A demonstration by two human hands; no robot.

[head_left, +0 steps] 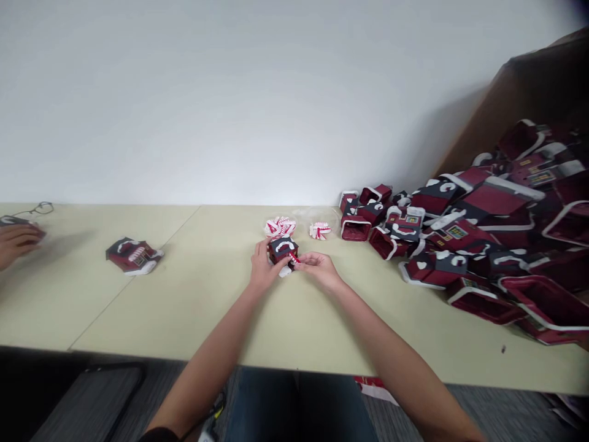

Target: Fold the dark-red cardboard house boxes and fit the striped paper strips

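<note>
In the middle of the table, my left hand (pixel 263 267) grips a small dark-red toy house (pixel 281 247) with a dark roof and white snow trim. My right hand (pixel 321 268) pinches a small red-and-white striped strip (pixel 293 259) against the front of this house. Just behind it lie a pile of red-and-white striped pieces (pixel 279 226) and a clear bowl (pixel 332 216) holding a few striped pieces (pixel 319 231). Fingertips partly cover the house and the strip.
A big heap of similar houses (pixel 453 233) spills from a cardboard box (pixel 478 116) at right. One house with a striped piece (pixel 133 255) stands at left. Farther left, another person's hand (pixel 16 242) rests on a house, near eyeglasses (pixel 43 208). A pale wall rises behind.
</note>
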